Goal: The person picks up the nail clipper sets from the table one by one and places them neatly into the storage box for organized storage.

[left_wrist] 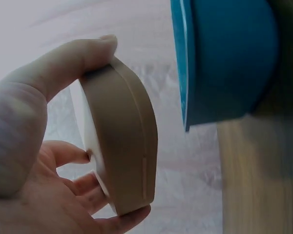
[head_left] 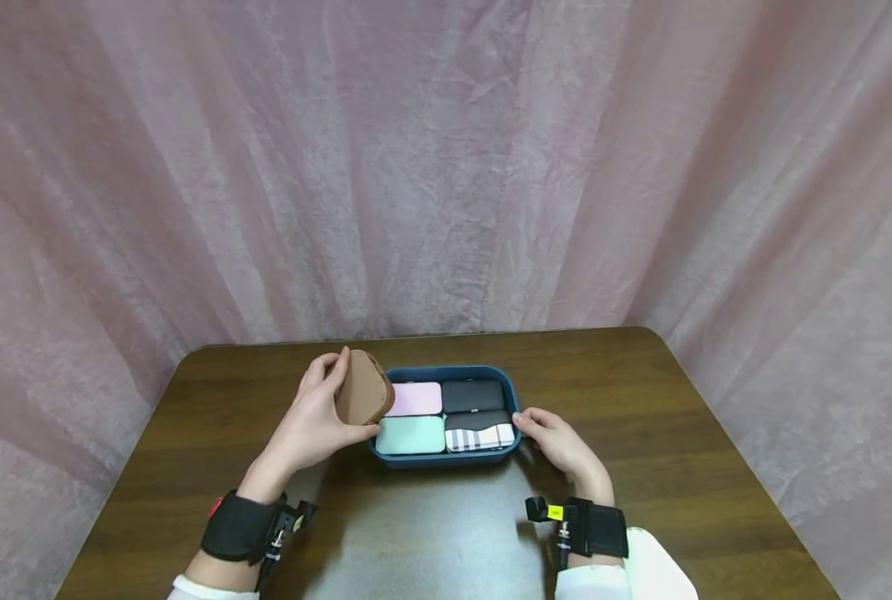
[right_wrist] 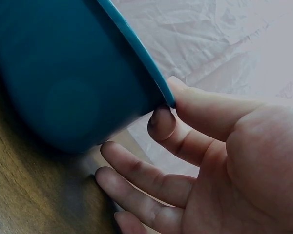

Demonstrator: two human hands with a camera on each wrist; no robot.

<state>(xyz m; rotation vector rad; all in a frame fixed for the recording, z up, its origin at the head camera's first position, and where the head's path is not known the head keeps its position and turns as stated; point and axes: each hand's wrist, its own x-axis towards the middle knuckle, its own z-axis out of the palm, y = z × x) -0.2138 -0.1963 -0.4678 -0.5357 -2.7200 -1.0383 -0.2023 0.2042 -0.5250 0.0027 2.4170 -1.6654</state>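
Note:
A brown hard case (head_left: 362,390) with rounded corners is held up on edge by my left hand (head_left: 311,427), gripped between thumb and fingers. It overlaps the left end of a blue plastic bin (head_left: 446,461) in the head view; the left wrist view shows a gap between the case (left_wrist: 124,131) and the bin. Inside the bin lie a pink case (head_left: 416,398), a black case (head_left: 473,395), a mint case (head_left: 411,435) and a black-and-plaid case (head_left: 483,438). At the bin's right end, my right hand (head_left: 566,450) pinches the rim (right_wrist: 141,53) between thumb and index finger.
The bin stands on a brown wooden table (head_left: 243,392) with rounded far corners. Pink curtains (head_left: 446,183) hang behind it and at both sides. Something white (head_left: 659,571) lies beside the right forearm.

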